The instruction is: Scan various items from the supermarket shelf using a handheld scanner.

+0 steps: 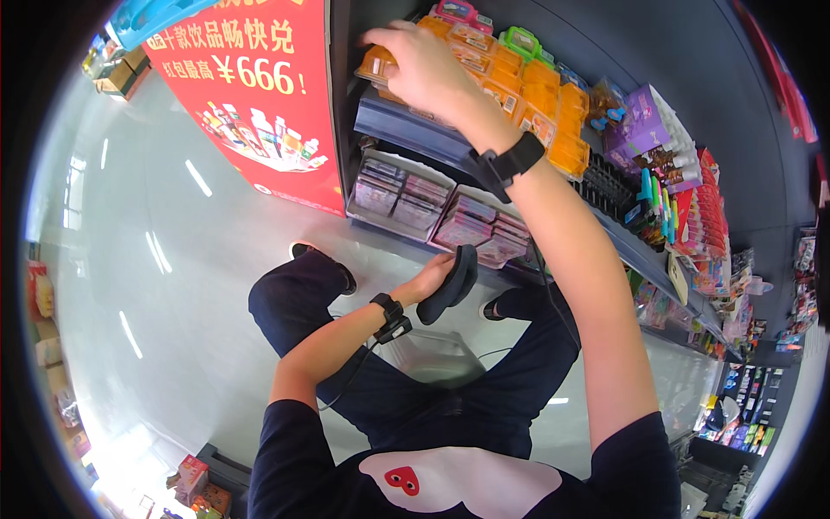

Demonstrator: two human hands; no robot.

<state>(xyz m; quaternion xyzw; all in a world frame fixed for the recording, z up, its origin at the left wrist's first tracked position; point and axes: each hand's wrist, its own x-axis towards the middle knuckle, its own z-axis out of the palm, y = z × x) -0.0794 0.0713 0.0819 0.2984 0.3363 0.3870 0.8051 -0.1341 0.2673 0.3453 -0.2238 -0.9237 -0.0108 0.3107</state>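
Observation:
My right hand point(415, 68) reaches over the left end of the upper shelf, its fingers at an orange clear plastic box point(376, 63); whether they grip it is hidden behind the hand. More orange plastic boxes point(541, 87) stand in stacked rows to its right. Low between my knees, my left hand point(433, 277) holds a folded dark cloth point(449, 285), in front of the lower shelf. Pink and green plastic boxes point(520, 43) lie at the back of the upper shelf. Both wrists wear black straps.
Cardboard trays of small packets point(405, 194) fill the lower shelf. Right of the orange boxes are a purple display box point(639, 126), colourful pens point(661, 204) and hanging red packets point(703, 217). A red poster panel point(259, 97) stands left of the shelf. A grey stool point(434, 357) is beneath me.

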